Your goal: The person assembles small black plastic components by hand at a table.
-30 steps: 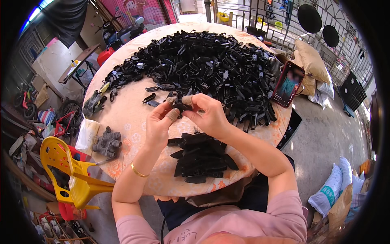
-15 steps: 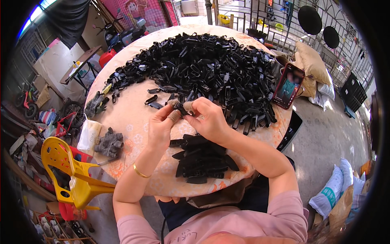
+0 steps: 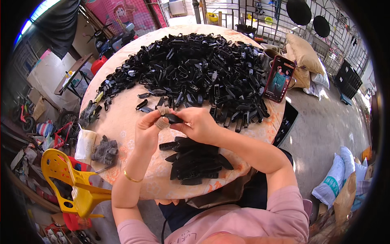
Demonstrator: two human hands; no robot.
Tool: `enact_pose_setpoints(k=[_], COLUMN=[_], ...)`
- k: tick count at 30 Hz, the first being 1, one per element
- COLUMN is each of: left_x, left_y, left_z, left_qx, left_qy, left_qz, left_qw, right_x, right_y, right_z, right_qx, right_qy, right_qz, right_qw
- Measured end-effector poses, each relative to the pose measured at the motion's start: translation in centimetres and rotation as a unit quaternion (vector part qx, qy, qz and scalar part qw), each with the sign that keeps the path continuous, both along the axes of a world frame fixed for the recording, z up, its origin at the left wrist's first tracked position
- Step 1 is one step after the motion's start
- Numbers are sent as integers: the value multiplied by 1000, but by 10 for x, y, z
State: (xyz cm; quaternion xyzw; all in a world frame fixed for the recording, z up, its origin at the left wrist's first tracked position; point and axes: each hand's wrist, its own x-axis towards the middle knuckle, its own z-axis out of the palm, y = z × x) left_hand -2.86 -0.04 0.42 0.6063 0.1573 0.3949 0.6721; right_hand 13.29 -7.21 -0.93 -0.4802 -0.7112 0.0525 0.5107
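Above the middle of the round table, both my hands grip one small, dark, elongated plastic piece (image 3: 174, 118). My left hand (image 3: 147, 131) pinches its left end between thumb and finger, with beige wraps around the fingertips. On the other end, the thumb and curled fingers of my right hand (image 3: 200, 126) are closed. A big heap of similar black plastic pieces (image 3: 195, 69) covers the table's far half, some showing open, hollow frames. Closer to my body, below my wrists, long black pieces lie side by side in a neat stack (image 3: 195, 160).
The table (image 3: 134, 175) wears a peach flowered cloth. A phone (image 3: 279, 78) leans upright at its right edge, by a metal pot. Grey gloves (image 3: 105, 150) and a white packet (image 3: 86, 144) lie left. A yellow chair (image 3: 61, 160) stands at left; sacks (image 3: 302, 53) are behind right.
My hands have turned the small piece, and its smooth dark side now shows between them. My right fingers have curled in more. The whole view has shifted slightly.
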Motion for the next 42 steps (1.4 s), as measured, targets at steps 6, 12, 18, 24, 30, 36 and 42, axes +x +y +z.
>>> enact_pose_setpoints(k=[6, 12, 18, 24, 30, 36, 42], left_x=[-4, 7, 54, 95, 91, 59, 39], left_y=[-4, -30, -15, 14, 12, 16, 8], left_z=[9, 32, 26, 1, -9, -8, -18], left_qx=[38, 356, 349, 469, 514, 220, -52], left_qy=[101, 247, 372, 447, 477, 330, 123], left_qz=[-54, -226, -41, 39, 54, 107, 12], left_qw=[993, 872, 859, 761, 710, 912, 991], right_x=[39, 92, 76, 76, 91, 75, 48], right_y=[-15, -32, -7, 3, 3, 17, 19], right_z=[37, 39, 13, 1, 9, 2, 0], right_qx=[-211, -369, -320, -279, -128, -72, -187], right_qy=[-169, -293, -306, -315, -118, 201, 402], right_qz=[43, -169, -149, -130, -41, -43, 26], right_qw=[962, 866, 884, 898, 984, 976, 896])
